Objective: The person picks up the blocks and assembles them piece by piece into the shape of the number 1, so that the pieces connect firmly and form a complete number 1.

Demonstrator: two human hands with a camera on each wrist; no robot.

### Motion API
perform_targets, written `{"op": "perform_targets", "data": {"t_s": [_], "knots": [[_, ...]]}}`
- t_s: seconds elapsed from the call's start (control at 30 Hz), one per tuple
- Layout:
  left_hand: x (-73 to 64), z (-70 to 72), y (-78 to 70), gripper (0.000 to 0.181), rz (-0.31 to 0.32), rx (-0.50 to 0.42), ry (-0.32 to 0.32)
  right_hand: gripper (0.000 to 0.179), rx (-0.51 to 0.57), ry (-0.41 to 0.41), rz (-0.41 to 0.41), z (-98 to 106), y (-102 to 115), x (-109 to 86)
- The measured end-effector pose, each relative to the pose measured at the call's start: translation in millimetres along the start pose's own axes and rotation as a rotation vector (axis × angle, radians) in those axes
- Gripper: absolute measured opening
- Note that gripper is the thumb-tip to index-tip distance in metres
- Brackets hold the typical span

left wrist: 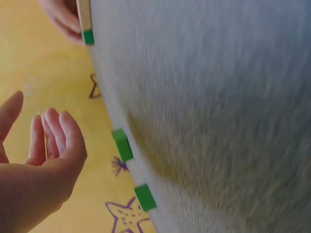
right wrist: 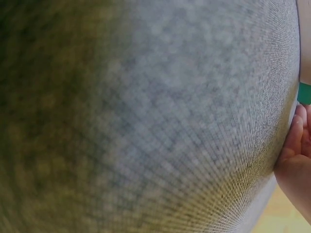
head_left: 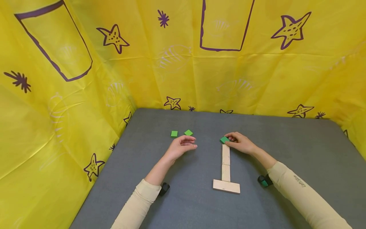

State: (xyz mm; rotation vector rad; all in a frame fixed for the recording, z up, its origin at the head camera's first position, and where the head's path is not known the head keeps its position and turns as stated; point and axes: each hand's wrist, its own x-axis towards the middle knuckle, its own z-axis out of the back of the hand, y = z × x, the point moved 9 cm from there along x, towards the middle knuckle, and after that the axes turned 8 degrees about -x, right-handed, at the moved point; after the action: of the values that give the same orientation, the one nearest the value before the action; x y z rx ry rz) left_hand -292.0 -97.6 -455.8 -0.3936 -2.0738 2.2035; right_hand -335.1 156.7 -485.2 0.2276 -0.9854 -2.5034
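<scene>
On grey tabletop (head_left: 194,175), wooden blocks (head_left: 226,155); yellow starfish-print cloth (head_left: 183,74) behind.

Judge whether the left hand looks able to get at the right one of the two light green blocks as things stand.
Probably yes: the left hand holds nothing, and that light green block lies just beyond it in the head view, with nothing seen in between.

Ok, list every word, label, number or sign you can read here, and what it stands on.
"Let's Slim": on the right sleeve, in small dark letters.
Tiny dark mark on the crosswise wooden block: too small to read.
No other readable text; the yellow backdrop shows drawings.
</scene>
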Motion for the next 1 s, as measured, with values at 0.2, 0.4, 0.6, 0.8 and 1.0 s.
{"op": "perform_targets", "data": {"t_s": [0.2, 0.4, 0.6, 0.8, 1.0], "knots": [[9.2, 21.5, -4.8, 0.044, -0.004, -0.059, -0.082, 0.038, -0.006, -0.001, -0.004, 1, 0, -0.8], [15.4, 40.2, 1.8, 0.046, 0.014, -0.117, -0.136, 0.037, -0.018, 0.0, -0.01, 0, -2, 0.0], [20.2, 57.8, 6.6, 0.046, 0.038, -0.144, -0.204, 0.037, -0.016, -0.006, 0.0, 1, 0, 0.0], [27.0, 71.3, 9.7, 0.047, 0.045, -0.119, -0.24, 0.037, -0.023, -0.011, -0.001, 0, 0, -0.5], [32.3, 83.4, 9.4, 0.044, 0.046, -0.101, -0.275, 0.038, -0.03, -0.019, -0.011, 0, -3, 0.3]]}}
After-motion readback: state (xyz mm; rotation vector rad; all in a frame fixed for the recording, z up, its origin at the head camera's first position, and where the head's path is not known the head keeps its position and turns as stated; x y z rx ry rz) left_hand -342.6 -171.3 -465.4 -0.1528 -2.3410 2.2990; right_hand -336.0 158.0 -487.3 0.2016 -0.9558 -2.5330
